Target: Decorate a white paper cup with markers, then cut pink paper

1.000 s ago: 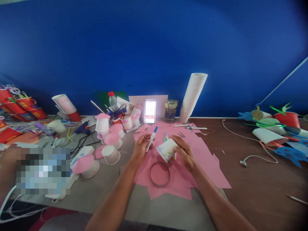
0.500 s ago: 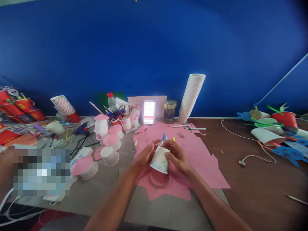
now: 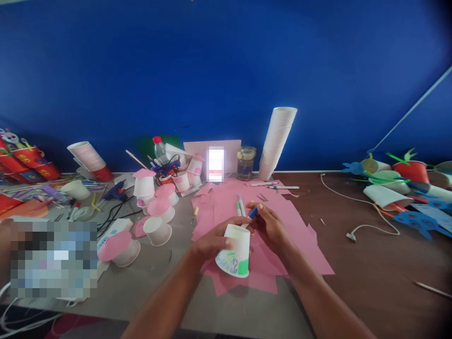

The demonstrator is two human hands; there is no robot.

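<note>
My left hand (image 3: 217, 238) is closed around a white paper cup (image 3: 238, 242) turned upside down, its thumb on the side. Blue and green marker drawing shows near the cup's wide rim, which tilts toward me. Just right of the cup, my right hand (image 3: 270, 225) pinches the blue end of a marker (image 3: 253, 213). The marker's pale barrel slants down toward the cup's base and the left fingers; whether those touch it I cannot tell. Beyond the hands, more markers (image 3: 240, 205) lie on pink paper (image 3: 293, 226).
Pink-topped cups (image 3: 115, 246) stand left, beside a power strip. A leaning cup stack (image 3: 278, 141) and a glass jar (image 3: 246, 164) stand at the back. Another person's hand (image 3: 5, 249) is at far left. Blue cutouts and cups (image 3: 391, 195) lie right, near a white cable (image 3: 374, 229).
The cup has come down toward me and turned, showing more green. My right hand has left the cup's side and now grips the blue marker end at its right.
</note>
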